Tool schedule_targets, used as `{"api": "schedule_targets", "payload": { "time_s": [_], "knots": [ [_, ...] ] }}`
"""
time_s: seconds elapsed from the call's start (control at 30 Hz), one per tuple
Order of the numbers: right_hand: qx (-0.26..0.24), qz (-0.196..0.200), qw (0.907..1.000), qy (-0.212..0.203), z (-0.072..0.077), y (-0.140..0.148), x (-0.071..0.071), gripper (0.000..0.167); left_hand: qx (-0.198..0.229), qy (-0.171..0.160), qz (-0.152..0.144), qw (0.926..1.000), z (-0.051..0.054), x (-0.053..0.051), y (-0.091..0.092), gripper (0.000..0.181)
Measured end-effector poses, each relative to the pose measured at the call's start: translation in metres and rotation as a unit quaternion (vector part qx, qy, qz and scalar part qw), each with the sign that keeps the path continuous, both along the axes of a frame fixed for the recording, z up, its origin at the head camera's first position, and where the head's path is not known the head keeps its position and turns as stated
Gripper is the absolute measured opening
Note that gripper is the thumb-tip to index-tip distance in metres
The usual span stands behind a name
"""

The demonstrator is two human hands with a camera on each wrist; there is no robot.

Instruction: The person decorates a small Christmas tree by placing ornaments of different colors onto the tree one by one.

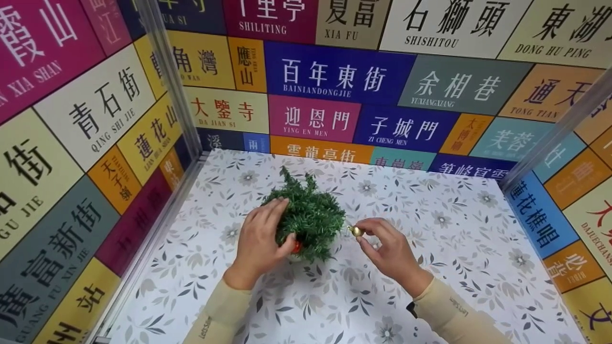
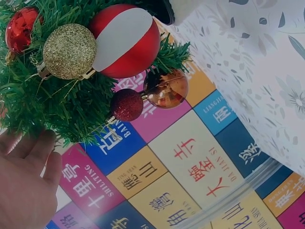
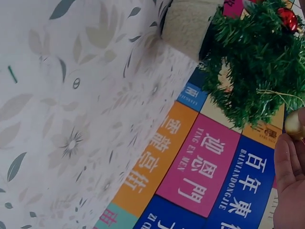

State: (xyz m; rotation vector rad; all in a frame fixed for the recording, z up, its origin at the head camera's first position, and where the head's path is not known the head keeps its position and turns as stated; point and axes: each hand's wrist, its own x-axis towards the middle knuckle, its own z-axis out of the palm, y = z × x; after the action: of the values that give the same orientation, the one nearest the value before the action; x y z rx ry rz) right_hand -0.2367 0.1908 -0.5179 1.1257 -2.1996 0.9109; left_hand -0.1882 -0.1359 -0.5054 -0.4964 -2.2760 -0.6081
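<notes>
A small green artificial Christmas tree (image 1: 311, 220) stands on the table. My left hand (image 1: 263, 234) rests against its left side, fingers extended over the branches and thumb beside a red bauble (image 1: 297, 247). Just right of the branches, my right hand (image 1: 389, 248) pinches a small gold bauble (image 1: 356, 231) between thumb and index finger. A thin gold loop (image 3: 274, 92) trails from this bauble towards the tree. The left wrist view shows several baubles hanging there: gold glitter (image 2: 70, 51), red-and-white (image 2: 127, 40), dark red (image 2: 127, 105) and shiny copper (image 2: 167, 89).
A white floral cloth (image 1: 201, 296) covers the table. Panels with coloured street-name signs (image 1: 339, 71) rise behind and on both sides, with a clear corner strip (image 1: 177, 81) at the left. A cream base (image 3: 188, 28) sits under the tree. A green scrap (image 3: 12, 74) lies on the cloth.
</notes>
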Motion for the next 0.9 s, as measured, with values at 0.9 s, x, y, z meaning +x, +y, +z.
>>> {"api": "schedule_targets", "payload": {
  "time_s": [0.9],
  "knots": [
    [-0.046,0.08,0.9957,-0.006,0.011,-0.039,0.022,0.039,-0.011,0.08,-0.001,0.9967,0.006,0.0,0.012,0.065]
  ]
}}
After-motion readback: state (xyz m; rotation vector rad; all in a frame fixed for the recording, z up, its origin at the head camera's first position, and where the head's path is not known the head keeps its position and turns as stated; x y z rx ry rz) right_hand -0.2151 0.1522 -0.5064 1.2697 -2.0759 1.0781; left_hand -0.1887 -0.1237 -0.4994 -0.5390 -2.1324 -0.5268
